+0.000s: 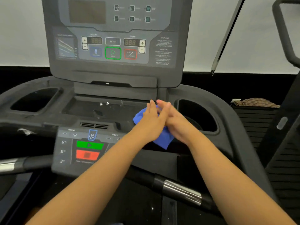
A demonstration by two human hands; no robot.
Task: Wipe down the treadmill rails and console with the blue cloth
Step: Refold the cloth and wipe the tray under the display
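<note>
Both hands, left hand [151, 122] and right hand [177, 125], overlap with fingers straight, pressing the blue cloth [163, 141] onto the console tray [90, 109] centre-right of frame, beside the cup holder [199, 116], probably to double the scrubbing pressure.

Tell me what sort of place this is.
Probably a gym or fitness room. A treadmill console with incline and speed buttons fills the view, metal-banded handrail grips run below it, and the frame of a second machine stands at the right.

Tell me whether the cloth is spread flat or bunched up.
Bunched up. The cloth sits crumpled between the left hand and right hand, with only rumpled folds showing at either side.
</note>
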